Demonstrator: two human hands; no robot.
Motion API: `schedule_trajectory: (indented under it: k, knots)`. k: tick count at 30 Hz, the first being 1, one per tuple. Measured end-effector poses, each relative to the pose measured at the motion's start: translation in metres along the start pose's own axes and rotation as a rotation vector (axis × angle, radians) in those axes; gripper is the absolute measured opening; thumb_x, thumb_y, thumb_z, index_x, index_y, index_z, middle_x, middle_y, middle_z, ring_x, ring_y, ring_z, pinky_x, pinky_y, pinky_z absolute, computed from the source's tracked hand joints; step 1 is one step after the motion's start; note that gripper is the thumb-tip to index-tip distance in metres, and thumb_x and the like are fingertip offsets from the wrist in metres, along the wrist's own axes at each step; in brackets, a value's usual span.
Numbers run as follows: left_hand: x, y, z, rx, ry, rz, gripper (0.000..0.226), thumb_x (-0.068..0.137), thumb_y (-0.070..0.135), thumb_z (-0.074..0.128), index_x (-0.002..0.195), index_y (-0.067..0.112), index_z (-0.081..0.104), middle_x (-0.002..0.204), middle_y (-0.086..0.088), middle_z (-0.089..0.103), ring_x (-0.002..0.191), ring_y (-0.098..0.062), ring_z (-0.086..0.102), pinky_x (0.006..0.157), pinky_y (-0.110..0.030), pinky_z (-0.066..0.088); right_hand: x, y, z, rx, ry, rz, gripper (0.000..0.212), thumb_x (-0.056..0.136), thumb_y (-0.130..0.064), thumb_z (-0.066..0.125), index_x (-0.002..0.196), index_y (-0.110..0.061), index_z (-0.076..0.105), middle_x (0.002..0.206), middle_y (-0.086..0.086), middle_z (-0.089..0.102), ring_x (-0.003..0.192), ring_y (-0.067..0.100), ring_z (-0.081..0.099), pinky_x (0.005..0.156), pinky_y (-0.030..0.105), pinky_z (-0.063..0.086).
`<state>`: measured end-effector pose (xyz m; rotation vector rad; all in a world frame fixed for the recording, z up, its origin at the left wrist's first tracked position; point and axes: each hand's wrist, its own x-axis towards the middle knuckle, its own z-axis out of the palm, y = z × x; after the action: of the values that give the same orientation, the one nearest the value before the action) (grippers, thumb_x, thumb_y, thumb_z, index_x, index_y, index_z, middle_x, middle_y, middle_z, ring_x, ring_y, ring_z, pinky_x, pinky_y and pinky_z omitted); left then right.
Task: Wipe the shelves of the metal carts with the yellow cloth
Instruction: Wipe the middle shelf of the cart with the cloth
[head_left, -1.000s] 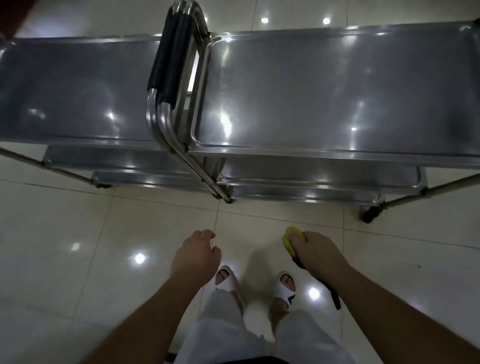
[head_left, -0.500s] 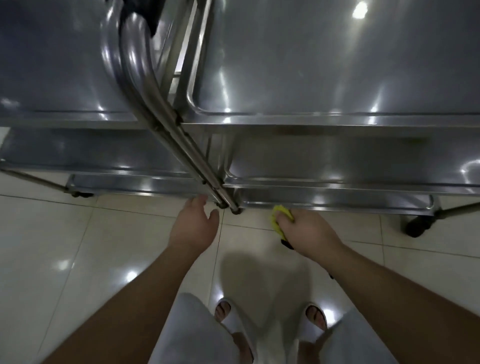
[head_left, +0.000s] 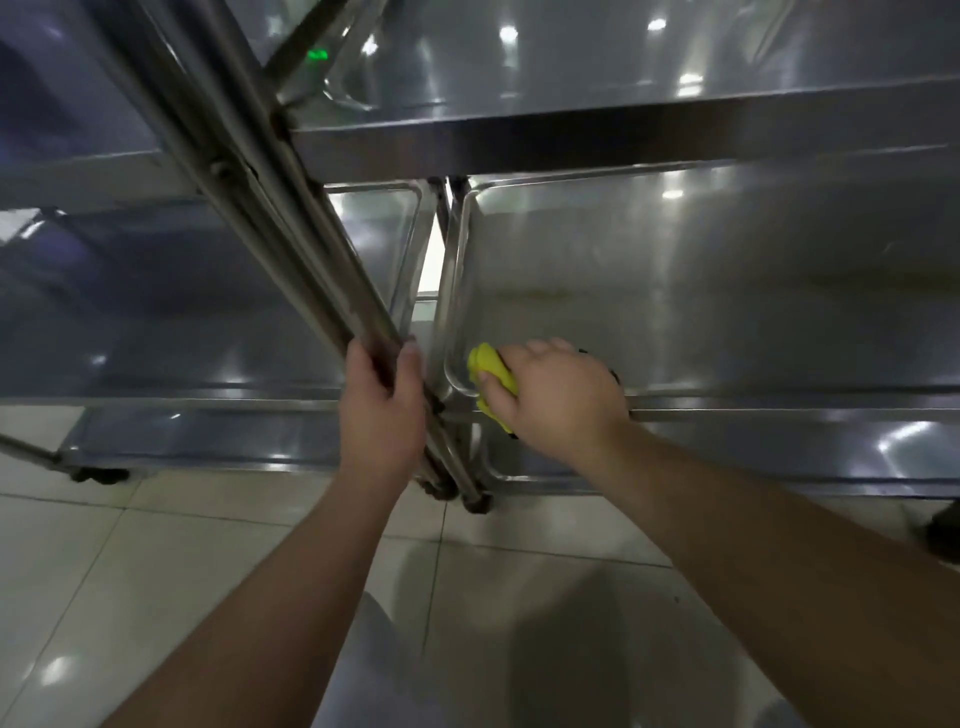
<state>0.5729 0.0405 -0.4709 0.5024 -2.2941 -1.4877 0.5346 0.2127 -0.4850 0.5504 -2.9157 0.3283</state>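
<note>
1. The left hand (head_left: 382, 410) is wrapped around the slanted steel leg tubes (head_left: 291, 249) where the two metal carts meet, thumb on one side and fingers on the other.
2. The right hand (head_left: 558, 397) clutches the yellow cloth (head_left: 488, 371), bunched under its fingers; the cloth sits on the near left corner of the right cart's middle shelf (head_left: 701, 291), touching the raised rim.
3. The left cart's shelf (head_left: 156, 312) lies beside it; pale floor tiles (head_left: 130, 561) lie below.

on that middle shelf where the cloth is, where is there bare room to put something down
Bare steel runs right of the right hand and back toward the middle shelf rear. Its front left corner is crowded: the yellow cloth, and the left hand gripping the cart poles.
</note>
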Motion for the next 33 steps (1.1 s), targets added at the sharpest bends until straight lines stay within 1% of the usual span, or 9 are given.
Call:
schedule_trajectory:
  k: [2, 4, 6, 8, 10, 15, 19, 21, 33]
  knots:
    - [0.002, -0.008, 0.011, -0.036, 0.047, 0.029, 0.016, 0.106, 0.037, 0.053, 0.11, 0.022, 0.048, 0.098, 0.003, 0.07, 0.081, 0.006, 0.062, 0.067, -0.004, 0.041, 0.009, -0.009, 0.022, -0.005, 0.033, -0.016, 0.041, 0.099, -0.051, 0.051, 0.108, -0.016, 0.07, 0.096, 0.007, 0.072, 0.091, 0.033, 0.064, 0.07, 0.038, 0.048]
    - [0.004, -0.014, 0.022, -0.062, 0.086, 0.072, 0.018, 0.107, 0.038, 0.049, 0.111, 0.021, 0.043, 0.1, -0.005, 0.068, 0.084, -0.005, 0.065, 0.067, -0.008, 0.045, 0.018, -0.022, 0.043, 0.028, 0.004, -0.034, 0.036, 0.098, -0.044, 0.055, 0.12, -0.017, 0.067, 0.115, 0.006, 0.071, 0.108, 0.032, 0.062, 0.085, 0.041, 0.047]
    - [0.006, -0.019, 0.028, -0.064, 0.125, 0.108, 0.019, 0.107, 0.038, 0.048, 0.113, 0.021, 0.042, 0.098, -0.005, 0.066, 0.085, -0.01, 0.065, 0.067, -0.012, 0.047, 0.025, -0.032, 0.056, 0.044, -0.134, -0.077, 0.051, 0.1, -0.04, 0.051, 0.148, -0.023, 0.048, 0.153, -0.001, 0.051, 0.144, 0.027, 0.04, 0.112, 0.045, 0.033]
    - [0.009, -0.024, 0.03, -0.065, 0.15, 0.145, 0.018, 0.107, 0.036, 0.049, 0.113, 0.02, 0.041, 0.095, -0.005, 0.065, 0.082, -0.011, 0.065, 0.065, -0.01, 0.045, 0.039, -0.029, 0.057, 0.053, -0.222, -0.088, 0.065, 0.104, -0.042, 0.044, 0.163, -0.025, 0.025, 0.17, -0.006, 0.025, 0.158, 0.022, 0.014, 0.123, 0.047, 0.018]
    - [0.011, -0.029, 0.032, -0.059, 0.138, 0.181, 0.02, 0.107, 0.036, 0.049, 0.112, 0.019, 0.041, 0.092, -0.011, 0.066, 0.079, -0.017, 0.066, 0.063, -0.012, 0.046, 0.056, -0.011, 0.058, 0.049, -0.245, -0.036, 0.062, 0.108, -0.049, 0.03, 0.165, -0.027, 0.019, 0.172, -0.007, 0.019, 0.159, 0.02, 0.009, 0.123, 0.049, 0.016]
    - [0.015, -0.035, 0.037, -0.06, 0.157, 0.204, 0.019, 0.106, 0.032, 0.049, 0.113, 0.018, 0.039, 0.087, -0.018, 0.065, 0.072, -0.02, 0.064, 0.06, -0.012, 0.044, 0.085, 0.09, 0.047, -0.193, -0.156, 0.242, 0.059, 0.094, -0.044, 0.023, 0.134, -0.013, 0.053, 0.137, 0.018, 0.056, 0.124, 0.04, 0.054, 0.098, 0.053, 0.047]
    - [0.013, -0.034, 0.038, -0.075, 0.177, 0.198, 0.019, 0.106, 0.029, 0.051, 0.114, 0.016, 0.04, 0.085, -0.011, 0.064, 0.07, -0.009, 0.063, 0.06, -0.01, 0.044, 0.105, 0.154, 0.033, -0.012, -0.224, 0.65, 0.066, 0.107, -0.049, 0.02, 0.162, -0.012, 0.021, 0.169, 0.013, 0.02, 0.156, 0.035, 0.017, 0.123, 0.057, 0.018]
    - [0.013, -0.034, 0.038, -0.074, 0.178, 0.189, 0.019, 0.106, 0.027, 0.052, 0.115, 0.015, 0.04, 0.082, -0.003, 0.061, 0.069, -0.004, 0.062, 0.06, -0.009, 0.043, 0.12, 0.151, 0.033, 0.014, -0.266, 0.695, 0.067, 0.109, -0.046, 0.016, 0.165, -0.012, 0.007, 0.173, 0.008, 0.005, 0.159, 0.033, 0.003, 0.126, 0.056, 0.008]
    - [0.019, -0.039, 0.039, -0.072, 0.178, 0.232, 0.031, 0.104, 0.032, 0.052, 0.12, 0.007, 0.041, 0.084, -0.011, 0.064, 0.07, -0.012, 0.064, 0.06, -0.013, 0.045, 0.166, -0.005, 0.073, 0.115, -0.284, 0.059, 0.065, 0.105, -0.058, 0.025, 0.164, -0.032, 0.022, 0.172, -0.008, 0.018, 0.158, 0.02, 0.017, 0.123, 0.049, 0.014]
